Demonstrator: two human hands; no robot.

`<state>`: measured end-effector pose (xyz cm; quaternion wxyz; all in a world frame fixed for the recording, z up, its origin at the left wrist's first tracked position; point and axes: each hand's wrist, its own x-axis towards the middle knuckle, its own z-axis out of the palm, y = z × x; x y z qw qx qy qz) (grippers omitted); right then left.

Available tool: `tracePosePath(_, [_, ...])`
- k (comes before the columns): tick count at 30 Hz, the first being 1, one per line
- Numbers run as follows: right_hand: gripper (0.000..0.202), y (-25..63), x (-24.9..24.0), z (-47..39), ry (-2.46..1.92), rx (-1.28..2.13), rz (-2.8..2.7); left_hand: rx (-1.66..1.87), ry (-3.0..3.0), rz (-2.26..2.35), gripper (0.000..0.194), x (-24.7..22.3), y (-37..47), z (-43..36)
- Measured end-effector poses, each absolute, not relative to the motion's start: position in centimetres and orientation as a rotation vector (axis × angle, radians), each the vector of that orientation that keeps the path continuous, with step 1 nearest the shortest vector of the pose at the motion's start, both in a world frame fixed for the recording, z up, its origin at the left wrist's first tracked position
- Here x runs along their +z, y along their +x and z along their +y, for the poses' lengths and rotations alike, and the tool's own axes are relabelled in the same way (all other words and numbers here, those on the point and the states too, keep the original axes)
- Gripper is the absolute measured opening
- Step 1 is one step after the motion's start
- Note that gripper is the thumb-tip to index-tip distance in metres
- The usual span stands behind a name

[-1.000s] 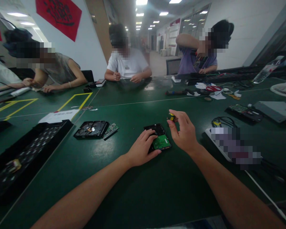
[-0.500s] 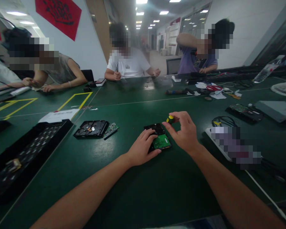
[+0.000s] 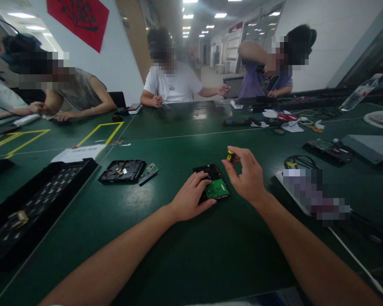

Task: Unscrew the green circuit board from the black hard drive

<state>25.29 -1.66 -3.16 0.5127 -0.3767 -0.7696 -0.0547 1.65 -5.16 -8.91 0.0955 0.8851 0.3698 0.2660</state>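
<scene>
A hard drive [image 3: 217,189] with a green circuit board lies on the dark green table in front of me. My left hand [image 3: 191,193] grips it from the left, fingers over its top and thumb along the near edge, covering part of it. Above the drive's right far corner, my right hand [image 3: 245,172] pinches a small screwdriver [image 3: 230,155] with a yellow and black handle between thumb and fingertips. Its shaft cannot be made out. To the left lie another black hard drive [image 3: 123,171] and a loose circuit board [image 3: 150,172].
A long black tray [image 3: 47,197] stands at left, beside a white paper [image 3: 78,153]. On the right are a white-edged device [image 3: 293,195], cables, another drive [image 3: 327,149] and a grey box [image 3: 372,146]. Several people sit across the table; a bottle [image 3: 360,92] stands far right.
My right hand has shifted slightly up and right with the screwdriver, which now stands more upright. My left hand stays on the hard drive. The person opposite has moved a hand rightward.
</scene>
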Motion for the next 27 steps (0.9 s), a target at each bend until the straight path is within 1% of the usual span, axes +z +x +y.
tracePosePath(5, [0.040,25.22,-3.10,-1.71,-0.902,-0.120,-1.877,0.773,2.632,1.092,0.061,-9.09,1.61,-5.09])
tracePosePath(11, [0.041,25.23,-3.25,-1.67,-0.903,-0.046,-1.880,0.768,2.627,1.099,0.060,-9.13,1.55,-5.01])
tracePosePath(23, [0.035,25.39,-2.89,-1.70,-0.907,-0.140,-1.841,0.763,2.644,1.095,0.061,-9.20,1.52,-4.99])
tracePosePath(27, [0.038,25.34,-2.87,-1.69,-0.898,-0.127,-1.846,0.757,2.644,1.098,0.061,-9.21,1.50,-5.02])
